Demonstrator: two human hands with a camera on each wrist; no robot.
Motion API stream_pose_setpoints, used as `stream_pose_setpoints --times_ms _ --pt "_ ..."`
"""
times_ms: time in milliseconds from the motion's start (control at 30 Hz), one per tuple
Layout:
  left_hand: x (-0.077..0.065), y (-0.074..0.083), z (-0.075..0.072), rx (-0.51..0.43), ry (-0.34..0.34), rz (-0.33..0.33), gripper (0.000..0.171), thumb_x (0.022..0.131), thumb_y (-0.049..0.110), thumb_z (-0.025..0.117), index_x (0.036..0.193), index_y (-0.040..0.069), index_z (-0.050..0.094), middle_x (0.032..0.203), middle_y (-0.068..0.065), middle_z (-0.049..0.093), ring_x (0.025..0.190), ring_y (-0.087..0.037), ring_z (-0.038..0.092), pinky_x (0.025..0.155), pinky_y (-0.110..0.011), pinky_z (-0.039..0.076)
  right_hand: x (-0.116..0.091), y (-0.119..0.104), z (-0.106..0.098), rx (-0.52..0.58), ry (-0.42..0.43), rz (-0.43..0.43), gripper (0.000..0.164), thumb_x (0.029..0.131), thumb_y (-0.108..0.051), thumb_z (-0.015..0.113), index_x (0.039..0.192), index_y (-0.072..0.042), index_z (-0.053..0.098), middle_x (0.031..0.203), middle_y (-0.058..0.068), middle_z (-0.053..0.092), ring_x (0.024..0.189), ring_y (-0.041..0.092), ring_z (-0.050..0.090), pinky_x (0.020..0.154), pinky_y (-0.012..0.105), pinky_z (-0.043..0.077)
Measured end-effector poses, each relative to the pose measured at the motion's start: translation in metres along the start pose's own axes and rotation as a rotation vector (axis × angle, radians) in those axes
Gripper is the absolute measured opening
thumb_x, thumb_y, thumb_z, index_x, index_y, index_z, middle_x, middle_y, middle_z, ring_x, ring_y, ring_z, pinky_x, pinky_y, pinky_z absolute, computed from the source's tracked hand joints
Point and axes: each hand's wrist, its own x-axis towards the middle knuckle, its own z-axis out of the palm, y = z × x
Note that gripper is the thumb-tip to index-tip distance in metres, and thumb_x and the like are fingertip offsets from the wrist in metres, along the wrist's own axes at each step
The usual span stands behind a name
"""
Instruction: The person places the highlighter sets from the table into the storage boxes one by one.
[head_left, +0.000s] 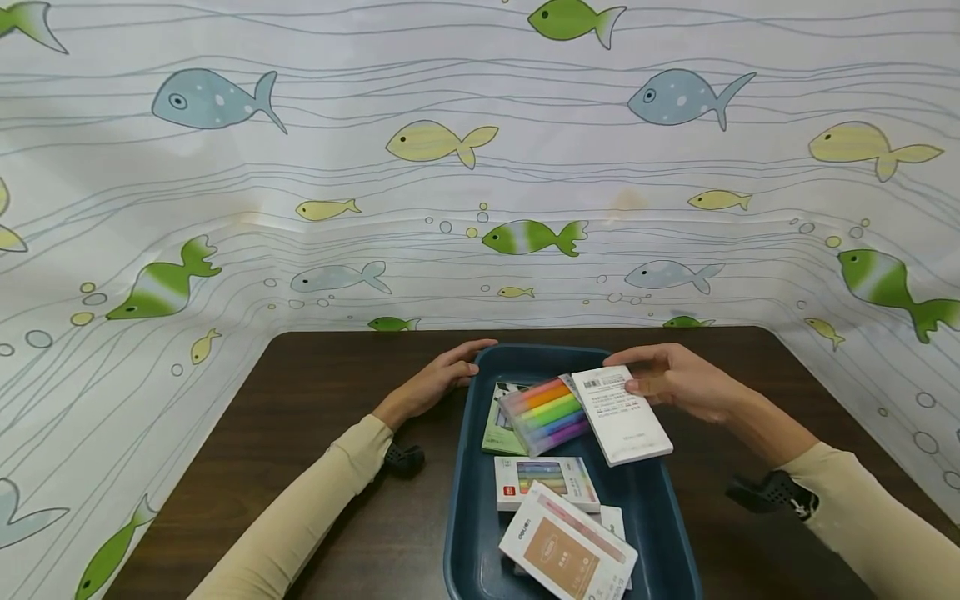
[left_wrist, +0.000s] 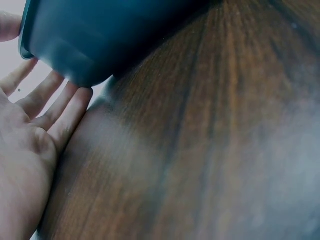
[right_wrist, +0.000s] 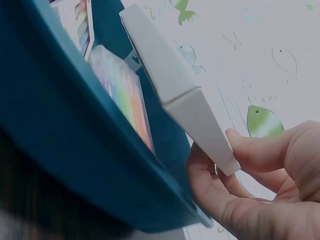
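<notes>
At the far left corner of a blue plastic tray [head_left: 459,500], my left hand [head_left: 435,379] touches the outside with extended fingers, its thumb at the rim. In the left wrist view, the fingers [left_wrist: 65,112] lie against the outer wall. My right hand [head_left: 678,383] pinches a thin white box [head_left: 624,417] with small print and a barcode, thumb on its printed face. The box is tilted over the tray's right side. Beside it lies a clear pack of rainbow-coloured pens [head_left: 547,415], partly on a green packet [head_left: 501,433]. The right wrist view shows the white box [right_wrist: 165,60] edge-on between thumb and fingers.
Nearer in the tray are a white box with a window showing coloured strips [head_left: 510,487] and a white-and-tan box [head_left: 562,550], partly covering another white packet [head_left: 613,521]. The tray stands on a dark wooden table [head_left: 322,400]. Fish-patterned covering [head_left: 450,83] rises behind.
</notes>
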Motion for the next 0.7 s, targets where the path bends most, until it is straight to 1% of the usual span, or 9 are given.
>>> stream_pose_setpoints --times_ms 100,333,467,500,567,633,700 --pt "-0.001 0.002 0.000 0.001 0.003 -0.004 0.055 0.107 0.024 0.049 0.159 0.017 0.035 0.152 -0.009 0.045 0.128 -0.032 0.054 0.108 -0.046 0.041 0.009 -0.002 0.005 0.017 -0.013 -0.007 0.050 0.098 -0.008 0.068 0.144 0.005 0.052 0.132 0.028 0.058 0.106 0.044 0.063 0.084 0.050 0.057" --pt "0.003 0.004 0.003 0.007 0.002 -0.001 0.054 0.107 0.022 0.049 0.159 0.018 0.035 0.153 -0.008 0.044 0.128 -0.032 0.054 0.108 -0.048 0.040 0.029 -0.002 0.018 0.083 -0.026 -0.030 0.056 0.097 -0.004 0.068 0.146 0.012 0.044 0.133 0.029 0.057 0.106 0.042 0.065 0.083 0.047 0.058" --pt "0.006 0.001 0.010 -0.006 -0.014 0.006 0.054 0.107 0.021 0.048 0.159 0.017 0.035 0.153 -0.010 0.044 0.129 -0.033 0.053 0.108 -0.048 0.040 0.032 -0.002 0.027 0.100 -0.023 -0.039 0.053 0.097 -0.004 0.068 0.145 0.008 0.049 0.133 0.027 0.059 0.109 0.042 0.064 0.085 0.047 0.056" --pt "0.007 0.000 0.011 -0.009 -0.021 0.008 0.054 0.107 0.021 0.048 0.159 0.017 0.035 0.153 -0.011 0.044 0.130 -0.034 0.053 0.108 -0.048 0.040 0.031 -0.003 0.029 0.095 -0.029 -0.047 0.051 0.098 -0.004 0.067 0.144 0.006 0.050 0.134 0.026 0.059 0.112 0.042 0.062 0.088 0.048 0.055" --pt "0.008 -0.001 0.015 -0.018 -0.039 0.010 0.054 0.107 0.021 0.048 0.160 0.017 0.034 0.153 -0.012 0.044 0.130 -0.034 0.053 0.108 -0.047 0.040 0.028 -0.005 0.031 0.042 -0.028 -0.074 0.047 0.099 -0.007 0.067 0.143 0.003 0.053 0.138 0.022 0.057 0.120 0.039 0.057 0.096 0.051 0.049" --pt "0.010 -0.002 0.017 -0.024 -0.050 0.011 0.054 0.107 0.020 0.047 0.160 0.018 0.034 0.154 -0.012 0.043 0.131 -0.034 0.053 0.108 -0.046 0.041 0.025 -0.009 0.032 -0.021 -0.010 -0.109 0.046 0.100 -0.011 0.067 0.143 0.000 0.055 0.143 0.018 0.054 0.130 0.037 0.050 0.103 0.055 0.041" --pt "0.012 -0.002 0.018 -0.028 -0.052 0.014 0.054 0.107 0.019 0.047 0.160 0.019 0.034 0.154 -0.012 0.044 0.131 -0.033 0.053 0.108 -0.046 0.041 0.022 -0.013 0.032 -0.092 0.028 -0.146 0.044 0.100 -0.017 0.067 0.141 -0.004 0.058 0.146 0.013 0.052 0.136 0.037 0.044 0.108 0.059 0.034"
